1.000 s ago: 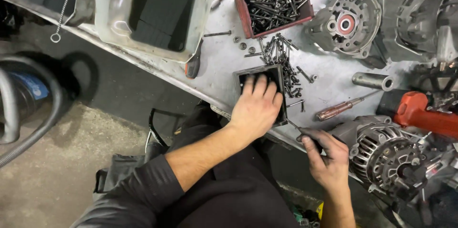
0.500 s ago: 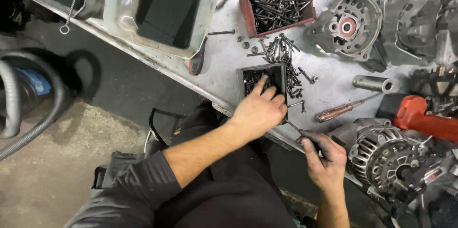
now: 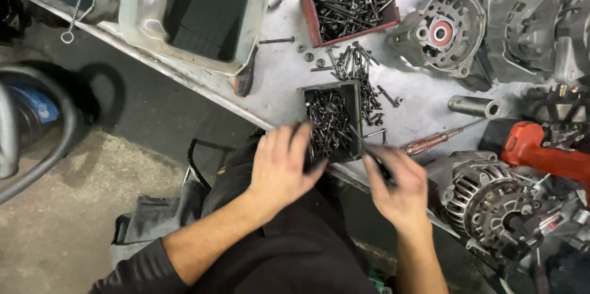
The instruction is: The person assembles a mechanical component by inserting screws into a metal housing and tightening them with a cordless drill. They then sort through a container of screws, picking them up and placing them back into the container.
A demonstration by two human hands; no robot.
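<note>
A small black tray [image 3: 353,94] full of dark screws and bolts sits at the near edge of the grey workbench [image 3: 279,75]. My left hand [image 3: 281,168] hovers just in front of the tray's near left corner, fingers spread, holding nothing I can see. My right hand [image 3: 399,186] is by the tray's near right corner, pinching a long thin dark bolt [image 3: 364,145] that slants up over the tray. Both hands are motion-blurred.
A red tray [image 3: 313,17] of bolts stands further back, loose bolts [image 3: 359,69] between the trays. An alternator housing [image 3: 439,29], a metal sleeve [image 3: 473,107], a screwdriver [image 3: 430,141], a red power tool [image 3: 541,149] and an alternator [image 3: 491,192] lie right. A grey bin [image 3: 147,11] stands left.
My left hand has pulled out of the black tray toward me. My right hand has moved up from the bench edge to the tray's corner, with a long bolt in its fingers.
</note>
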